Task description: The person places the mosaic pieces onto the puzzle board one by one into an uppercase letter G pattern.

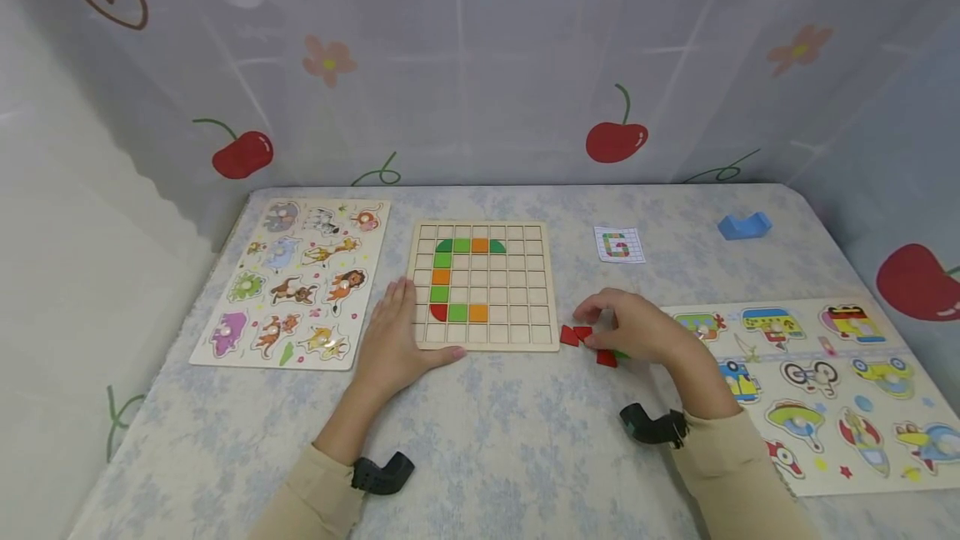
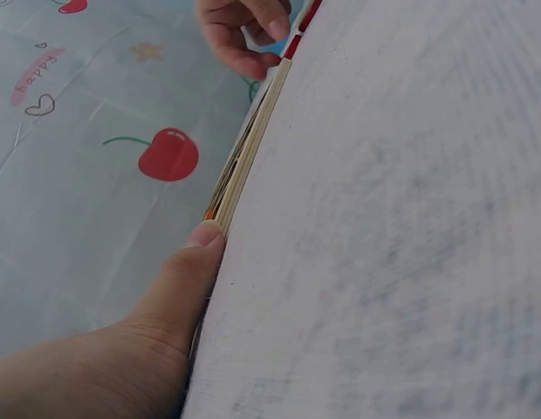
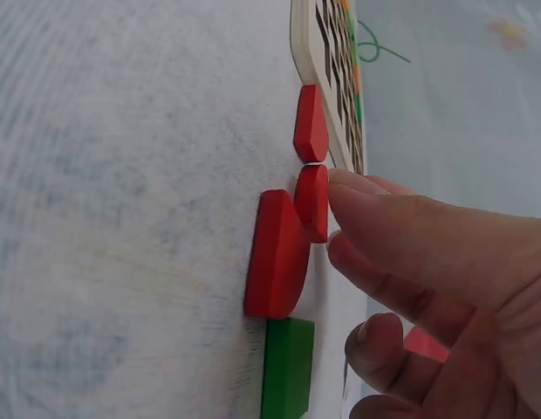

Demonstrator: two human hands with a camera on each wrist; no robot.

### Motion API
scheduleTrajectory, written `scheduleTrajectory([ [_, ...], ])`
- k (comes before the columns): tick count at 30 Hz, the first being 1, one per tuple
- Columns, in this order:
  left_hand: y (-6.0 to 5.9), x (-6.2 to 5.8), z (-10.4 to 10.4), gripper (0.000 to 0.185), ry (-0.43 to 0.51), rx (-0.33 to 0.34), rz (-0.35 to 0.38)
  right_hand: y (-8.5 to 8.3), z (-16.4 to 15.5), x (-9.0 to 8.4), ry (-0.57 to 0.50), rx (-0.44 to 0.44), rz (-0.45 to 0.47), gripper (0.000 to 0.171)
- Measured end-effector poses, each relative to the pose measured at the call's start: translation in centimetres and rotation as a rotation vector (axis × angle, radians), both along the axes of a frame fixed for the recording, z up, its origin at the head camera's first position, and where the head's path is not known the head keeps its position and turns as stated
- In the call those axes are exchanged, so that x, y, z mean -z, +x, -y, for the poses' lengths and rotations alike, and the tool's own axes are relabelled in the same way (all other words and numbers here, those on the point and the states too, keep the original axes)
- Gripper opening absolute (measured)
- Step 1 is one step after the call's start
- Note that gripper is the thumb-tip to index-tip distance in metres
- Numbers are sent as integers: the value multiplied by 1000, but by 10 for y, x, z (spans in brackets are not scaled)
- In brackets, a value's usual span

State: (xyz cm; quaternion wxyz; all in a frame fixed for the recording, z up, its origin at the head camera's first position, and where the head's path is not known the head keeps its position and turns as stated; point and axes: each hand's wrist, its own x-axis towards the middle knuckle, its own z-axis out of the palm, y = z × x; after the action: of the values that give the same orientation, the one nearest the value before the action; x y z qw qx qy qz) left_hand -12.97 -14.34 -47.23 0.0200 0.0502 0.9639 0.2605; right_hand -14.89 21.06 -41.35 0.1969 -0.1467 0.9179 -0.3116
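Observation:
A wooden grid board [image 1: 519, 291] lies mid-table, with green, orange and red pieces set in a C-shaped path. My left hand [image 1: 390, 347] rests at its left edge, fingers extended and thumb along the near edge; the thumb [image 2: 203, 236] shows against the board's side. To the right of the board, my right hand [image 1: 637, 327] reaches over several loose red pieces [image 1: 569, 336] and a green piece [image 3: 288, 367]. In the right wrist view, its thumb tip is right at the middle red piece [image 3: 312, 202], with the fingers loosely bent and apart from the thumb.
An animal puzzle board [image 1: 300, 340] lies on the left, and a vehicle puzzle board [image 1: 825, 373] sits under and beyond the right forearm. Behind the loose pieces are a small pattern card [image 1: 619, 246] and a blue curved block [image 1: 745, 227]. A printed curtain [image 1: 480, 90] hangs behind the table.

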Motion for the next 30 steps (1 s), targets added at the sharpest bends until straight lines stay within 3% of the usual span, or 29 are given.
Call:
scheduleTrajectory([
  [13,0,2,1,137,2,3,-7,1,-5,3,12,-22,-92,22],
  [22,0,3,2,137,7,3,-3,-1,-2,2,107,107,-71,23],
  [27,0,3,1,137,7,1,-8,-2,0,3,79,81,-79,13],
  [30,-1,3,1,137,9,4,-10,-2,1,4,73,68,-83,17],
])
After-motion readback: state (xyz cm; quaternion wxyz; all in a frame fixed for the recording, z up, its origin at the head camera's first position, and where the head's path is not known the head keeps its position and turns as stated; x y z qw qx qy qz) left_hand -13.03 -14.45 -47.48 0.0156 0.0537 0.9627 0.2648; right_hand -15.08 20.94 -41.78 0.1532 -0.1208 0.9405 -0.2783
